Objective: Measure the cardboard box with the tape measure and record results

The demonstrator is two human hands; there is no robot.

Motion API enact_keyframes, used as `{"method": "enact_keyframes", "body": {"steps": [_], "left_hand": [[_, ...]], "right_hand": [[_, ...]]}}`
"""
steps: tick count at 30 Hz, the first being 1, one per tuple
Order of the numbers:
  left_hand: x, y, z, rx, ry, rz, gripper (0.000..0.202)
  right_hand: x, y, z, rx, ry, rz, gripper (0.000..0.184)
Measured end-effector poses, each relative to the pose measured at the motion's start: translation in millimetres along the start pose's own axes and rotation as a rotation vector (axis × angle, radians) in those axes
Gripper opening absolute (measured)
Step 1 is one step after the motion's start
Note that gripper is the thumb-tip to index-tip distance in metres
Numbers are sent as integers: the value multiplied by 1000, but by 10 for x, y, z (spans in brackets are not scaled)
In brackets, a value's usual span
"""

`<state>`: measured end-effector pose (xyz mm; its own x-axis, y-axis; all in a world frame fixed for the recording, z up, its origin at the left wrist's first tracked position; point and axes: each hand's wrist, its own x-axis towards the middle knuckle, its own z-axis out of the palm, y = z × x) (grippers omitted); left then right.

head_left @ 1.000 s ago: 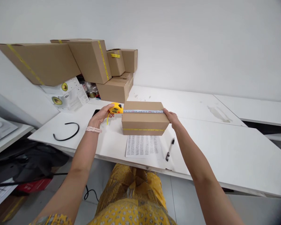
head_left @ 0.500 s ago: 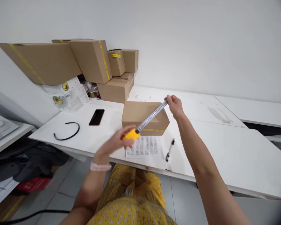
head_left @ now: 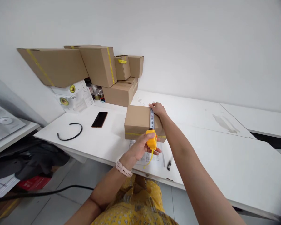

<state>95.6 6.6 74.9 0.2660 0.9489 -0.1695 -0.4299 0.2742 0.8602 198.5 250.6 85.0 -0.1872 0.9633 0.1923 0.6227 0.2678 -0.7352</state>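
The left hand (head_left: 141,147) is closed around the yellow tape measure (head_left: 151,140), with the thumb resting on top of its case. A thin yellow strap (head_left: 151,157) hangs from the case toward the person. The tape measure is at the near side of a closed cardboard box (head_left: 137,116), and its pulled-out blade (head_left: 152,120) runs across the top of this box, from the near edge to the far edge. There the right hand (head_left: 158,109) grips the end of the blade between its fingers. Whether the case touches the box, I cannot tell.

The box stands on the white desk (head_left: 215,156). In front of it lies a printed sheet (head_left: 158,159), partly covered by the left hand. A pen (head_left: 169,165) lies just beside the sheet, partly hidden by the right forearm. To the left of the box there is a smartphone (head_left: 99,119), and farther left, a curved black band (head_left: 81,128).
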Motion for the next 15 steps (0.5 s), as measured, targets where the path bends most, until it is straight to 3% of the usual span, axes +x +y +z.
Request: {"method": "enact_keyframes", "body": {"steps": [7,15], "left_hand": [[-13,-208,84,15,36,-10,53],[14,-189,119,17,46,-32,51]], "right_hand": [[51,158,86,51,-45,13,29],[89,195,105,-24,-66,-20,28]]}}
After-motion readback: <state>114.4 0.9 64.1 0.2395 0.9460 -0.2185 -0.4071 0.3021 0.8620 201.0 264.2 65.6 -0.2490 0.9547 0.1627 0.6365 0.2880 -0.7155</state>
